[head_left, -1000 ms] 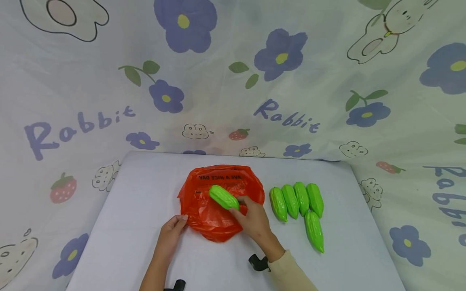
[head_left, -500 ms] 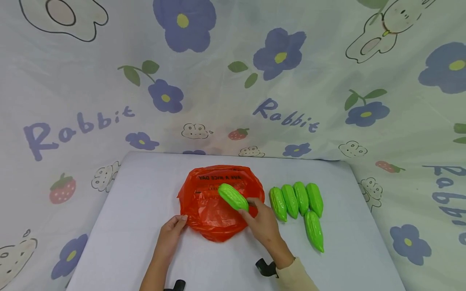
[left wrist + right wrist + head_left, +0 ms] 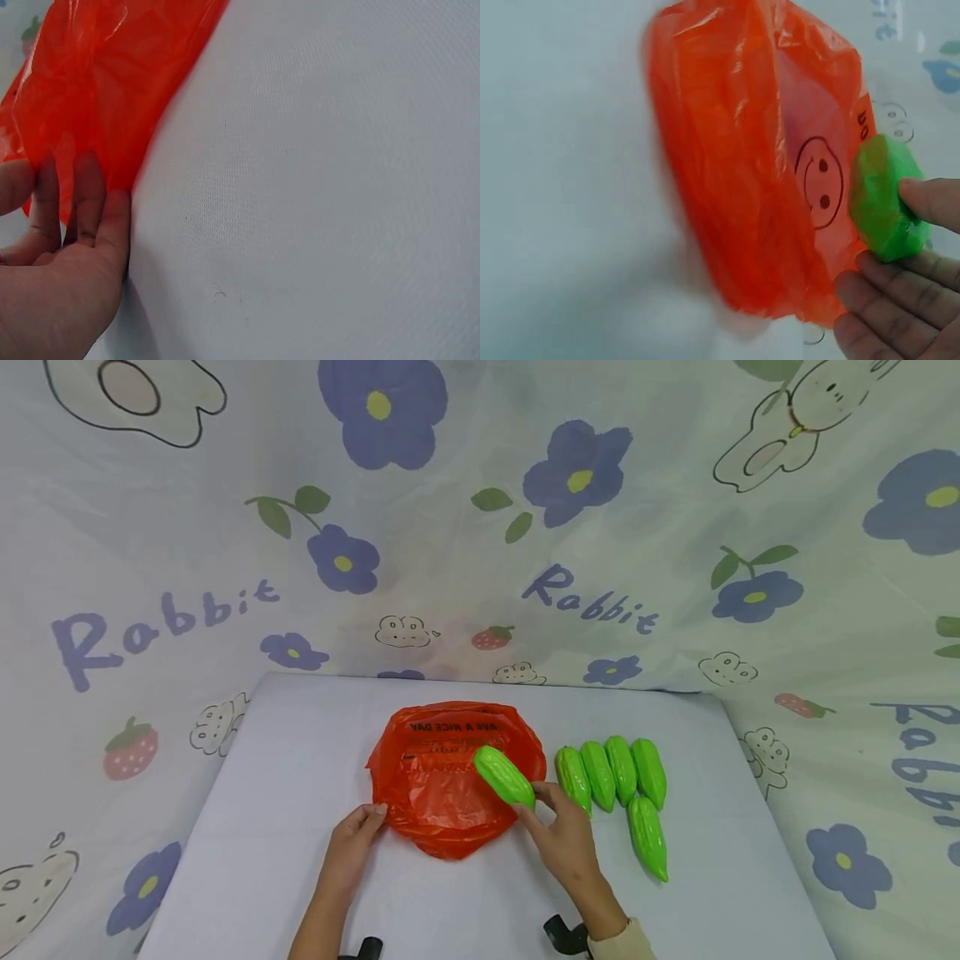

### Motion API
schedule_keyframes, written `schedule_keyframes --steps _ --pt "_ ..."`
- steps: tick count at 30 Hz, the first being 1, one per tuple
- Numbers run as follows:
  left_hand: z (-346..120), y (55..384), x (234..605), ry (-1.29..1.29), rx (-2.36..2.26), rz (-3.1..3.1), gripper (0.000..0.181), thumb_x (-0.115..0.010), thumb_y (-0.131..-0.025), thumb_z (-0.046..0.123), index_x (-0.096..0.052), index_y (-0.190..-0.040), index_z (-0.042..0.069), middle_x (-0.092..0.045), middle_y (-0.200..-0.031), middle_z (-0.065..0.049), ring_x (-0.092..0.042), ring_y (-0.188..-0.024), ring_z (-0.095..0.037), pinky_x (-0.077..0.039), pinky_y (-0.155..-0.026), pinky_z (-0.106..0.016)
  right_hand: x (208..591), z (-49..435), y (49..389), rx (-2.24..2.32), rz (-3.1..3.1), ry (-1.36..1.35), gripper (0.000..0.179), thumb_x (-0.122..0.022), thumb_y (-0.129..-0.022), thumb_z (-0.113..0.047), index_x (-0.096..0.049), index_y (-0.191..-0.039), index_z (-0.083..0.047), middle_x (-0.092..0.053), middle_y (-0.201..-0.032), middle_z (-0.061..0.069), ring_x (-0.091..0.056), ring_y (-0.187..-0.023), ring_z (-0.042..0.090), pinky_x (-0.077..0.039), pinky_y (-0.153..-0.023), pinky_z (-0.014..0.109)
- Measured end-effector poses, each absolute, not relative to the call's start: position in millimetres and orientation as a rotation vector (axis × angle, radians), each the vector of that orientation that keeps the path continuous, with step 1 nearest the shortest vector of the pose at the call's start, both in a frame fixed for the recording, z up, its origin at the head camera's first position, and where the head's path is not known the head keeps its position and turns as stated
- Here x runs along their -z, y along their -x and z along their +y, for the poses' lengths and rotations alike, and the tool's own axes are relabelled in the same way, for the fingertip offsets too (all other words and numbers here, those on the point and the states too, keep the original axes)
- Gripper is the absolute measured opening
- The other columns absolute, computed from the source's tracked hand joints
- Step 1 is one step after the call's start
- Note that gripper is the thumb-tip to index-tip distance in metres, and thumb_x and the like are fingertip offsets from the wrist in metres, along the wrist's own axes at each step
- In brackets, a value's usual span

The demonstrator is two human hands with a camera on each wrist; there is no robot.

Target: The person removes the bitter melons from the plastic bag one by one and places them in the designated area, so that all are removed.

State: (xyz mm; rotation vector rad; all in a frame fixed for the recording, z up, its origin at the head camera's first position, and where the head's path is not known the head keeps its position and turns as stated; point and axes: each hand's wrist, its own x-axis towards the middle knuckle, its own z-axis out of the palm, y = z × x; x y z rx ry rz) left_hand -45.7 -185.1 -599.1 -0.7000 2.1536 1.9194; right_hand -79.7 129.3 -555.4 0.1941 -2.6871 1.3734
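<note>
A red plastic bag [image 3: 442,814] stands on the table with its mouth spread open. My left hand [image 3: 352,837] pinches the near left edge of its rim; the left wrist view shows the thumb and fingers at the red film. Above the right part of the bag my right hand [image 3: 564,839] holds a bright green ridged bitter melon [image 3: 502,775] by one end, between thumb and fingers. In the right wrist view the bitter melon [image 3: 885,199] is in front of the bag, whose inside shows a printed smiley face. The bottom of the bag is hidden.
Several more bitter melons [image 3: 597,775] lie side by side to the right of the bag. Another bitter melon [image 3: 648,839] lies nearer, below that row. A patterned curtain [image 3: 450,527] hangs behind the white table [image 3: 277,760].
My right hand has moved to the right and slightly nearer with the bitter melon, from over the middle of the bag to its right side. The left hand and bag have stayed put.
</note>
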Motion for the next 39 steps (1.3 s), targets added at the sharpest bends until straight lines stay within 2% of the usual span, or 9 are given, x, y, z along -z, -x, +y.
schedule_keyframes --steps 7,14,22,26,31,39 --pt "-186 45 600 0.694 -1.918 2.152 0.052 -0.055 -0.107 0.051 -0.062 -0.122 0.002 -0.061 -0.140 -0.015 -0.052 -0.131 -0.030 -0.040 -0.115 -0.051 562 142 71 -1.393 -2.634 -0.166 0.042 -0.089 -0.086 -0.017 -0.069 -0.123 -0.014 -0.075 -0.118 -0.002 -0.070 -0.116 0.026 -0.056 -0.097 0.045" --pt "-186 45 600 0.698 -1.907 2.159 0.052 -0.055 -0.107 0.051 -0.063 -0.123 0.002 -0.062 -0.139 -0.014 -0.054 -0.130 -0.029 -0.042 -0.114 -0.047 567 152 61 -1.401 -2.639 -0.056 0.042 -0.088 -0.087 -0.020 -0.069 -0.123 -0.013 -0.075 -0.117 0.002 -0.070 -0.115 0.028 -0.056 -0.097 0.046" --pt "-186 44 598 0.698 -1.913 2.152 0.051 -0.054 -0.108 0.049 -0.063 -0.124 0.001 -0.061 -0.139 -0.015 -0.053 -0.130 -0.029 -0.041 -0.114 -0.048 572 163 53 -1.424 -2.643 0.069 0.042 -0.087 -0.088 -0.018 -0.068 -0.124 -0.011 -0.075 -0.118 0.001 -0.070 -0.114 0.020 -0.055 -0.098 0.038" --pt "-185 45 598 0.702 -1.915 2.152 0.049 -0.055 -0.108 0.048 -0.063 -0.122 0.001 -0.062 -0.138 -0.014 -0.054 -0.129 -0.028 -0.042 -0.114 -0.046 573 167 50 -1.462 -2.619 0.102 0.041 -0.087 -0.088 -0.017 -0.068 -0.124 -0.010 -0.075 -0.118 0.003 -0.070 -0.114 0.021 -0.055 -0.098 0.037" --pt "-185 45 599 0.692 -1.914 2.153 0.050 -0.055 -0.108 0.048 -0.063 -0.123 0.001 -0.062 -0.138 -0.014 -0.054 -0.130 -0.028 -0.043 -0.113 -0.045 578 175 45 -1.541 -2.563 0.132 0.040 -0.086 -0.089 -0.016 -0.067 -0.122 -0.007 -0.073 -0.118 0.004 -0.069 -0.113 0.020 -0.055 -0.097 0.029" --pt "-185 46 597 0.693 -1.906 2.160 0.049 -0.054 -0.108 0.047 -0.063 -0.122 0.001 -0.062 -0.138 -0.013 -0.054 -0.129 -0.027 -0.043 -0.114 -0.044 581 190 34 -1.669 -2.503 0.305 0.043 -0.081 -0.094 -0.020 -0.064 -0.127 0.001 -0.070 -0.123 0.016 -0.067 -0.117 0.029 -0.054 -0.093 0.021"
